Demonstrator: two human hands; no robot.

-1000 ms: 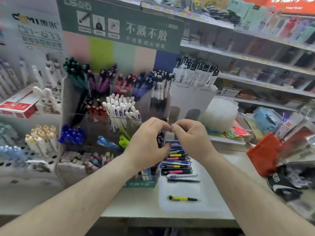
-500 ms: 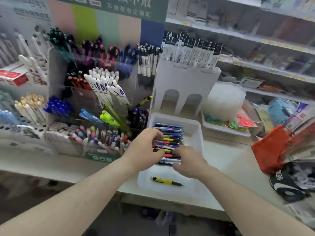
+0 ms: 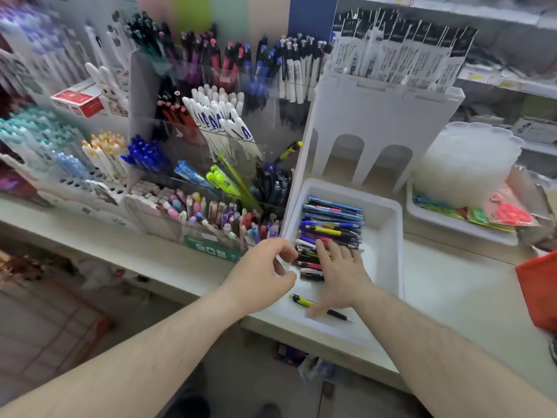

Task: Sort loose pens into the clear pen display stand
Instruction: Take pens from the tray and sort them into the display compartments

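- While the right hand point(image 3: 337, 274) lay flat in the white tray point(image 3: 388, 236), its straight, spread fingers point(image 3: 324, 251) pressed on the near end of the pile of loose pens point(image 3: 330, 224), and its thumb reached over a lone yellow-and-black pen point(image 3: 319, 307) by the tray's near rim.
- The left hand point(image 3: 265, 273) hovered over the tray's left wall, fingers loosely curled and apart, holding nothing.
- The clear pen display stand point(image 3: 211, 140) stood on the tabletop point(image 3: 452, 285), touching the tray's left side, its compartments crowded with pens.
- A green label point(image 3: 211, 250) on the stand's front bore white marks too blurred to read; white pens point(image 3: 223, 122) in a middle compartment showed blue lettering, also unreadable.
- Bare tabletop lay right of the tray, up to an orange object point(image 3: 539, 291) at the frame's edge.
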